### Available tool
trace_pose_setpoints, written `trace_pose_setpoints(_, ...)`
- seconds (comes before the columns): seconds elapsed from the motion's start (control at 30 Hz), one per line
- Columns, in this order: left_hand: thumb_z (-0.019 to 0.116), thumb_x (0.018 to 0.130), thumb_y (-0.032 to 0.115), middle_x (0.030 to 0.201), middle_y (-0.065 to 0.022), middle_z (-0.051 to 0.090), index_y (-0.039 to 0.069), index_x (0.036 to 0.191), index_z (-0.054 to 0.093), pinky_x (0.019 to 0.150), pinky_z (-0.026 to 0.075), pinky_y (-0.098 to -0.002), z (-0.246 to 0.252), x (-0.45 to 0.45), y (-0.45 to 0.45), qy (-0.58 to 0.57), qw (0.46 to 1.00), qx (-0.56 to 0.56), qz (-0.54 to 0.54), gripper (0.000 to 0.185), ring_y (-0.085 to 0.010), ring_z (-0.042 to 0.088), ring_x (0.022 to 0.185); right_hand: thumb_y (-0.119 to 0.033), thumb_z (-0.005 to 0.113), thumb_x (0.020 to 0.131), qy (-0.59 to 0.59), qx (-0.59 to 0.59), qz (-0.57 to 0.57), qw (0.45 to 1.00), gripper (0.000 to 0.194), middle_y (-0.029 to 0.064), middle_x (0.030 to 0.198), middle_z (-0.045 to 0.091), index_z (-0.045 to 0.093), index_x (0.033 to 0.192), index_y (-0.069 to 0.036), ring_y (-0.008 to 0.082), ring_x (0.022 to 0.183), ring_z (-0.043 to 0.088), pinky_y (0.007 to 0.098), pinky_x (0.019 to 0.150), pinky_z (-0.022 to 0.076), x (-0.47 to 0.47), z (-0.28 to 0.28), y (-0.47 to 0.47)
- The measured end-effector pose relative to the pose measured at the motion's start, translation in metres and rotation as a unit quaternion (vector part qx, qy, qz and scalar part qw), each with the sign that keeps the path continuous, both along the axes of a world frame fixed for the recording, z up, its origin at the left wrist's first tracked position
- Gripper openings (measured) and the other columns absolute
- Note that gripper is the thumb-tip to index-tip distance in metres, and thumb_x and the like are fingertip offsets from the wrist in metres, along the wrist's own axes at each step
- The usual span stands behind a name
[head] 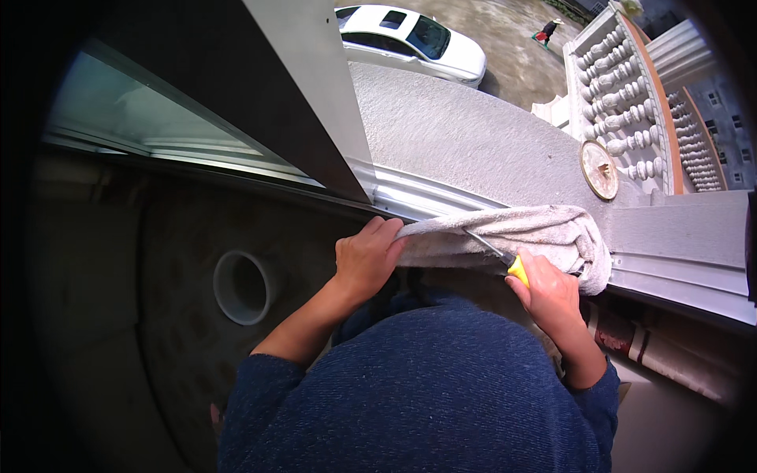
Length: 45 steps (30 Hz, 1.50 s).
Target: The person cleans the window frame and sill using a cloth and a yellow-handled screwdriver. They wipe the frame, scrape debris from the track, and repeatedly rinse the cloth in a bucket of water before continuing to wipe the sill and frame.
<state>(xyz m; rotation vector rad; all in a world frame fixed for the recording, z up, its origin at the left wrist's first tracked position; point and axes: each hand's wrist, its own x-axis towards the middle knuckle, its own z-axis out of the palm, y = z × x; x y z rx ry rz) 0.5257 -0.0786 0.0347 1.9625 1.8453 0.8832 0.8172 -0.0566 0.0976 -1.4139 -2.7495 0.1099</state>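
A pale, bunched towel (pixel 550 227) lies across the metal window track (pixel 437 198) in front of me. My left hand (pixel 368 255) pinches the towel's narrow left end. In my right hand (pixel 547 287) is a screwdriver (pixel 518 272) with a yellow and black handle. Its metal shaft slants up and left, and the tip meets the towel's fold; whether it reaches the track beneath is hidden. The towel covers the middle of the track and hangs over its inner edge.
A sliding window frame (pixel 307 100) stands at the left. Outside lie a rough ledge (pixel 449 130), a round disc (pixel 598 169) and a white balustrade (pixel 627 106). A white car (pixel 414 41) and a person (pixel 547 32) are below. A white bucket (pixel 241 288) stands on the floor indoors.
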Motion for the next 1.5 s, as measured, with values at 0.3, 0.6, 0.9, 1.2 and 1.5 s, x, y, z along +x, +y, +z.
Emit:
trace_pose_setpoints(0.3,0.069,0.079,0.009,0.095,-0.0076,0.062,0.01,0.099,0.063,0.059,0.051,-0.0349,-0.012,-0.015,0.005,-0.003,0.994,0.096,0.049,0.021,-0.0276,0.064,0.074,-0.016,0.065,0.081,0.041,-0.011,0.123,0.991,0.047,0.007,0.074,0.052,0.056,0.126,-0.019,0.0198,0.061,0.06,0.033,0.047,0.0489,-0.051,-0.011,0.027)
trace_pose_setpoints(0.6,0.064,0.075,0.0,0.097,-0.0075,0.059,0.009,0.095,0.065,0.055,0.051,-0.0329,-0.04,0.0,0.004,-0.002,0.963,0.207,0.174,0.023,-0.0255,0.063,0.068,-0.019,0.058,0.085,-0.041,0.006,0.197,0.98,0.049,0.0117,0.074,0.052,0.05,0.133,-0.019,0.0236,0.06,0.06,0.0352,0.047,0.0491,-0.076,-0.008,0.044)
trace_pose_setpoints(0.9,0.069,0.077,0.002,0.082,-0.0065,0.057,0.01,0.096,0.07,0.053,0.049,-0.0334,-0.038,0.011,-0.003,0.011,0.957,0.189,0.218,0.021,-0.0242,0.061,0.064,-0.018,0.053,0.091,0.102,-0.28,0.135,0.945,0.038,0.0221,0.088,0.063,0.05,0.129,-0.011,0.0422,0.077,0.061,0.0471,0.068,0.0499,-0.067,0.022,0.048)
trace_pose_setpoints(1.2,0.064,0.073,-0.003,0.078,-0.006,0.056,0.008,0.095,0.069,0.047,0.048,-0.0309,-0.034,0.004,0.001,0.024,0.955,0.229,0.186,0.025,-0.022,0.06,0.059,-0.021,0.052,0.092,0.048,-0.229,0.109,0.966,0.042,0.0207,0.08,0.061,0.046,0.133,-0.013,0.0386,0.071,0.062,0.0462,0.064,0.0497,-0.083,0.004,0.043)
trace_pose_setpoints(1.5,0.063,0.077,0.005,0.096,-0.0084,0.055,0.008,0.106,0.063,0.053,0.05,-0.0326,-0.035,0.014,-0.002,0.09,0.963,0.163,0.194,0.029,-0.0241,0.061,0.07,-0.019,0.048,0.091,-0.082,-0.139,0.096,0.982,0.049,0.0173,0.087,0.056,0.039,0.139,-0.021,0.0365,0.064,0.063,0.0446,0.056,0.0515,-0.127,-0.012,0.03)
